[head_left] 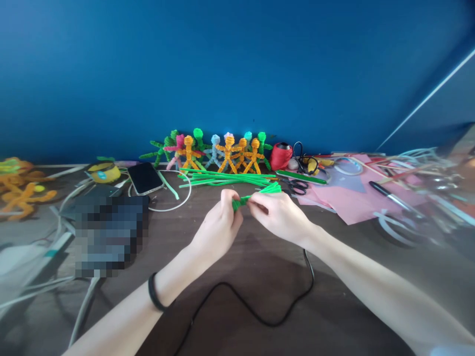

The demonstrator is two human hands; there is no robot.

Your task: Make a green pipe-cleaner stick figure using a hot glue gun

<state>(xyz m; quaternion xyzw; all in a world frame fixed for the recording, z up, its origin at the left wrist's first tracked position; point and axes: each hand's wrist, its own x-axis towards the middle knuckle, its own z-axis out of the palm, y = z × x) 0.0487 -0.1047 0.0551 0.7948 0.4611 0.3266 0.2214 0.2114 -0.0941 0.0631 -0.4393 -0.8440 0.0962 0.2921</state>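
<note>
Over the middle of the brown table (260, 267), both of my hands hold a bundle of green pipe cleaners (260, 194). My left hand (217, 230) pinches its left end with closed fingers. My right hand (280, 215) grips it just to the right, fingers closed too. The bundle's free ends fan out to the upper right. More loose green pipe cleaners (222, 178) lie on the table just behind my hands.
A row of pipe-cleaner figures (222, 151) stands against the blue wall. A phone (145, 178), white cables, a red thread spool (281, 155), scissors (299, 185), pink paper (349, 198) and a pen (389, 196) lie around. A black cable (260, 316) loops near me.
</note>
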